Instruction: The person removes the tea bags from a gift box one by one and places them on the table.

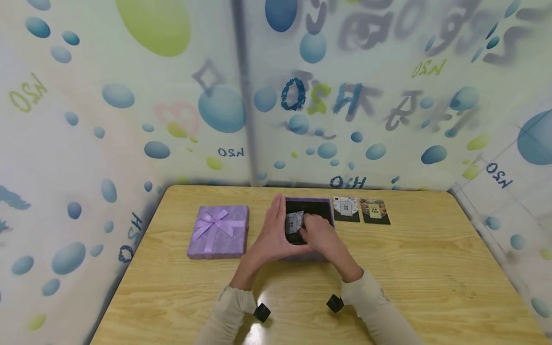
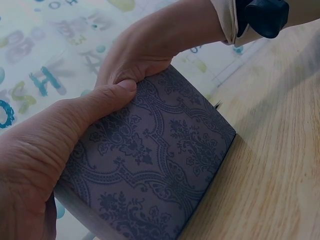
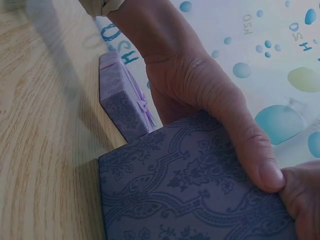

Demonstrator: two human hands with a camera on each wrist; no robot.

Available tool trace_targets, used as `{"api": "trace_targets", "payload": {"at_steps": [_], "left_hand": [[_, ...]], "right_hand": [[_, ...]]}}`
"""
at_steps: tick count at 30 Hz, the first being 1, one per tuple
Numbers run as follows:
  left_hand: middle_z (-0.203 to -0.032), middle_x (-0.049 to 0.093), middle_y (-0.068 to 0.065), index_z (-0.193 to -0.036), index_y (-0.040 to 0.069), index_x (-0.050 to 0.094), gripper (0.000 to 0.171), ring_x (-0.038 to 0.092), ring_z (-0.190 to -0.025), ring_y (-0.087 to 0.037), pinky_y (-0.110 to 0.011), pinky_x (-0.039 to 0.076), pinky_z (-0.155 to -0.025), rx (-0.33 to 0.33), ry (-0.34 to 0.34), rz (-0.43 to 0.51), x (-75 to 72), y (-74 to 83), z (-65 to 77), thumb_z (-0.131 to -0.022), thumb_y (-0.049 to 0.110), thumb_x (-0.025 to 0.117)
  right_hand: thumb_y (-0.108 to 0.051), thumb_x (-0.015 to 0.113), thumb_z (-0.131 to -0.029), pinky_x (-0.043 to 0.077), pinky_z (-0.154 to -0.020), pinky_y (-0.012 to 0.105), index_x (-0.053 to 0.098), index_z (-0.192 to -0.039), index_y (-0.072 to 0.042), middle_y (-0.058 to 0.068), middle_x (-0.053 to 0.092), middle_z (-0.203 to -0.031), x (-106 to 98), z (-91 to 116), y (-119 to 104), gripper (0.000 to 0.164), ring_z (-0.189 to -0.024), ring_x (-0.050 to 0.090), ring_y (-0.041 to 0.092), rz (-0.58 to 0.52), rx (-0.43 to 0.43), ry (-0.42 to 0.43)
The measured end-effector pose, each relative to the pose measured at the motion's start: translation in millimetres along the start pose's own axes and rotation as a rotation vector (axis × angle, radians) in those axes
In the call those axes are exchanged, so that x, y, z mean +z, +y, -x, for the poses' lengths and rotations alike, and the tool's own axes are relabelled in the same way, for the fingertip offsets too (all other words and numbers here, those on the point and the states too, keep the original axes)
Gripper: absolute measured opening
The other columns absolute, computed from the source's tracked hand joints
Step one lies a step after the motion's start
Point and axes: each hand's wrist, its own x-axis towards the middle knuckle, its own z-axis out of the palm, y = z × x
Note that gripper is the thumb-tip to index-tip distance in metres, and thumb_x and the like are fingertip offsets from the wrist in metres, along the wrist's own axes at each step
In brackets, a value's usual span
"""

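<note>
In the head view an uncovered purple patterned gift box [image 1: 305,256] with a black inside stands at the table's middle. My left hand [image 1: 270,235] rests against it, fingers straight along the left side and thumb at the top of the front wall [image 2: 165,150]. My right hand [image 1: 320,234] reaches over the front edge into the box. Its bent fingers hold the right edge of a small grey-and-black printed packet [image 1: 294,222] inside; the fingertips are partly hidden. Both wrist views show the box's front wall, which hides the packet.
Left of the box lies a purple lid [image 1: 220,244] with a lilac ribbon bow [image 1: 217,221]. Two flat printed packets, one grey-white [image 1: 346,209] and one brown [image 1: 375,211], lie right of the box on the wooden table [image 1: 431,268]. A printed wall covering [image 1: 379,163] rises behind.
</note>
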Motion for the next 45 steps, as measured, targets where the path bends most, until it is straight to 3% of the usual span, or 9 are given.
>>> {"api": "trace_targets", "payload": {"at_steps": [5,13,18,24,30,37,45], "left_hand": [[-0.173,-0.022,0.003,-0.164,0.02,-0.022,0.152,-0.008,-0.162,-0.027,-0.049,0.006,-0.129,0.006,0.007,0.0,0.2,0.2,-0.3,-0.07,0.069,0.087],[-0.172,-0.024,0.006,-0.163,0.022,-0.023,0.151,-0.011,-0.162,-0.024,-0.048,0.005,-0.129,0.001,0.001,0.011,-0.4,0.9,-1.2,-0.07,0.069,0.087],[-0.173,-0.023,0.004,-0.164,0.02,-0.021,0.151,-0.007,-0.162,-0.029,-0.05,0.005,-0.129,0.008,0.007,0.015,-1.2,1.5,-1.2,-0.07,0.068,0.088],[-0.173,-0.022,0.003,-0.165,0.019,-0.02,0.151,-0.01,-0.162,-0.025,-0.05,0.005,-0.129,0.009,0.01,0.019,-1.9,2.5,-1.1,-0.07,0.067,0.088],[-0.173,-0.022,0.002,-0.164,0.019,-0.02,0.15,-0.012,-0.161,-0.022,-0.051,0.005,-0.129,0.006,0.005,0.028,-2.3,3.1,-0.2,-0.071,0.066,0.088],[-0.174,-0.021,0.001,-0.165,0.017,-0.019,0.151,-0.008,-0.162,-0.028,-0.051,0.006,-0.129,0.017,0.013,0.012,-1.8,2.0,-0.6,-0.07,0.066,0.089],[-0.172,-0.024,0.006,-0.164,0.021,-0.021,0.152,-0.014,-0.16,-0.018,-0.048,0.004,-0.129,-0.002,0.002,0.023,-0.4,0.2,-0.6,-0.069,0.068,0.088]], "right_hand": [[-0.01,0.069,-0.1,0.044,-0.056,0.032,0.067,-0.094,-0.002,0.004,0.061,-0.077,-1.6,0.0,1.3,0.01,-0.064,0.056,0.018,-0.033,-0.004,-0.029],[-0.007,0.067,-0.1,0.043,-0.056,0.03,0.065,-0.096,-0.003,0.004,0.059,-0.077,-3.6,-1.0,1.0,0.006,-0.063,0.054,0.018,-0.091,0.007,-0.037],[-0.007,0.067,-0.101,0.045,-0.056,0.03,0.063,-0.113,0.002,0.007,0.063,-0.084,-4.0,-1.2,0.7,0.015,-0.064,0.056,0.019,-0.102,0.013,-0.043],[-0.005,0.066,-0.101,0.045,-0.055,0.03,0.056,-0.13,0.006,0.01,0.065,-0.09,-6.3,-0.7,0.1,0.033,-0.063,0.057,0.019,-0.116,-0.006,-0.047],[-0.004,0.065,-0.101,0.042,-0.054,0.029,0.057,-0.126,0.003,0.008,0.061,-0.084,-6.5,0.5,0.8,0.027,-0.062,0.055,0.019,-0.124,-0.009,-0.048],[-0.006,0.06,-0.104,0.04,-0.052,0.029,0.058,-0.124,0.001,0.007,0.06,-0.081,-4.6,0.5,1.2,0.022,-0.061,0.055,0.019,-0.122,0.008,-0.041],[-0.006,0.061,-0.104,0.041,-0.052,0.029,0.06,-0.124,0.001,0.006,0.061,-0.082,-3.8,0.7,0.2,0.021,-0.061,0.056,0.019,-0.118,0.003,-0.028]]}}
